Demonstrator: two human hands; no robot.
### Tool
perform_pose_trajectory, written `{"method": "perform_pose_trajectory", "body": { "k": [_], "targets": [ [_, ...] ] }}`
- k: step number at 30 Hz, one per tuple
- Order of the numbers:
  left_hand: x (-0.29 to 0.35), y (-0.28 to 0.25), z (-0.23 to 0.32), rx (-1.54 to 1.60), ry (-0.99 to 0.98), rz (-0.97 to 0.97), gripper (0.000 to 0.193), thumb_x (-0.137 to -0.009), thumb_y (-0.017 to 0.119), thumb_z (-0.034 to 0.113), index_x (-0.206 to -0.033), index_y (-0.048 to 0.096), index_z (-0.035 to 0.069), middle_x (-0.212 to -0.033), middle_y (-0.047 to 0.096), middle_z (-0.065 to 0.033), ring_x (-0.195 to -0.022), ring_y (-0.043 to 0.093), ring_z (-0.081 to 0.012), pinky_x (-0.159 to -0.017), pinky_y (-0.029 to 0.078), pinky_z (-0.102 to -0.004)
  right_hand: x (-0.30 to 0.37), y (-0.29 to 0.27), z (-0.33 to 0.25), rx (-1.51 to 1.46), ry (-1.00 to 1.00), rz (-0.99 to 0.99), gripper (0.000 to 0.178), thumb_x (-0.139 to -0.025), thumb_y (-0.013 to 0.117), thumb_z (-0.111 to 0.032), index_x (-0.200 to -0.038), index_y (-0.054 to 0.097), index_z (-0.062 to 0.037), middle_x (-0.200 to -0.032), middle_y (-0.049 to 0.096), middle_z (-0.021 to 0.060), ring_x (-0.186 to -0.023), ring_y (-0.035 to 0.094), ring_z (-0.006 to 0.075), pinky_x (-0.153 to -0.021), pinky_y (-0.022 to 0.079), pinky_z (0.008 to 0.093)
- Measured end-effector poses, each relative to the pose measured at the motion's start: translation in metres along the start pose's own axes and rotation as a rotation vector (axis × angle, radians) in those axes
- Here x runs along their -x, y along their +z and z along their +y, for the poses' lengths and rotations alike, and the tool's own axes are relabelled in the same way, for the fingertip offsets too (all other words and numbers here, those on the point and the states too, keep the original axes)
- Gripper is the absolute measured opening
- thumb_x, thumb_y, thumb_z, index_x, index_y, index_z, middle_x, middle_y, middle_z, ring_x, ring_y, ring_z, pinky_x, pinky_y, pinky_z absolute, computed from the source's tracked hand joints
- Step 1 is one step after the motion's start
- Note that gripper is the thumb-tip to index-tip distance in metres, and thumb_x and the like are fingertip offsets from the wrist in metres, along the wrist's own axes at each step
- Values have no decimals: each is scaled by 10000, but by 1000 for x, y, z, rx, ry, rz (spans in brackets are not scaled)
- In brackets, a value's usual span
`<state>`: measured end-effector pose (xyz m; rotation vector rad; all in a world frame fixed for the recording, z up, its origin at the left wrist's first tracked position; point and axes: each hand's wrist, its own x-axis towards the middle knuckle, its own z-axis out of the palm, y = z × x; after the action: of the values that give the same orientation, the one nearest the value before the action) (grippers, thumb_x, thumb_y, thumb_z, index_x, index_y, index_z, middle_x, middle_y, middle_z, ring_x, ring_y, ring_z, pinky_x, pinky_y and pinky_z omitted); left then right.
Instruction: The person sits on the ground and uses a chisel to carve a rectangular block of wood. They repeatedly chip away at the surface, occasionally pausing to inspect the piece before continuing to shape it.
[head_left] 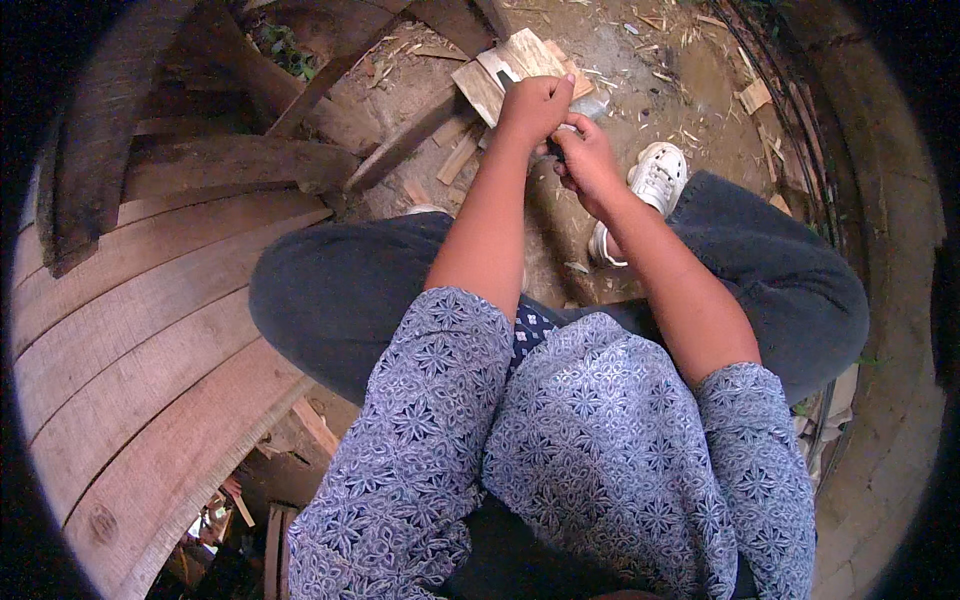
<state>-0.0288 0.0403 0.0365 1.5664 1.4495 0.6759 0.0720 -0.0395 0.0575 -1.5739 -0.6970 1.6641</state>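
My left hand (540,108) is closed in a fist, thumb uppermost, above some pale split wood pieces (481,92). Just below and to its right, my right hand (588,158) is closed too, its knuckles almost touching the left. A small dark thing (554,148) shows between the two hands; its kind and most of its shape are hidden. Beside my left wrist, a short dark flat piece (505,78) shows against the wood; whether it belongs to what I hold, I cannot tell.
A slatted wooden bench (170,300) stands at my left, with rough beams (230,165) beyond it. Wood chips (690,120) litter the dirt floor. My white shoe (658,178) is near my right hand. Dark cables (775,80) run along the right side by a concrete edge (890,300).
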Motion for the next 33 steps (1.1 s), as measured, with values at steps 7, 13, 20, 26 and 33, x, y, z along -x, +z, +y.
{"method": "perform_pose_trajectory", "body": {
  "k": [7, 13, 20, 26, 33],
  "targets": [
    [-4, 3, -5, 14, 23, 73, 566, -975, 555, 451, -645, 571, -9, -510, 485, -95, -489, 417, -161, -509, 400, -399, 1, 4, -9, 64, 54, 11, 258, -931, 588, -206, -1157, 488, -133, -806, 617, 23, -475, 409, 72, -379, 260, 237],
    [-16, -7, -6, 75, 0, 93, 572, -982, 548, 440, -632, 551, -12, -501, 470, -99, -473, 421, -167, -502, 388, -407, -13, 12, -18, -30, 96, -25, 277, -936, 610, -227, -1169, 488, -144, -837, 608, 13, -496, 418, 70, -385, 252, 222],
    [-37, -25, -4, 71, -1, 66, 570, -982, 530, 454, -637, 563, 2, -500, 509, -89, -445, 474, -180, -482, 414, -402, -33, 21, -27, -78, 109, -22, 254, -939, 587, -201, -1164, 497, -127, -850, 635, 32, -526, 459, 84, -403, 308, 236],
    [-21, -15, -2, 121, -38, 82, 566, -966, 574, 451, -613, 537, 11, -502, 452, -50, -483, 402, -145, -488, 368, -381, -20, 5, -21, -339, 156, -113, 290, -949, 469, -243, -1186, 523, -84, -832, 668, 100, -520, 509, 118, -413, 388, 256],
    [1, -8, 17, 260, -71, 205, 552, -980, 534, 441, -629, 571, 17, -512, 511, -48, -419, 497, -170, -387, 458, -379, 16, 0, -16, -576, 17, -153, 319, -951, 428, -278, -1172, 516, -64, -824, 618, 95, -458, 399, 102, -389, 329, 246]
  ]
}}
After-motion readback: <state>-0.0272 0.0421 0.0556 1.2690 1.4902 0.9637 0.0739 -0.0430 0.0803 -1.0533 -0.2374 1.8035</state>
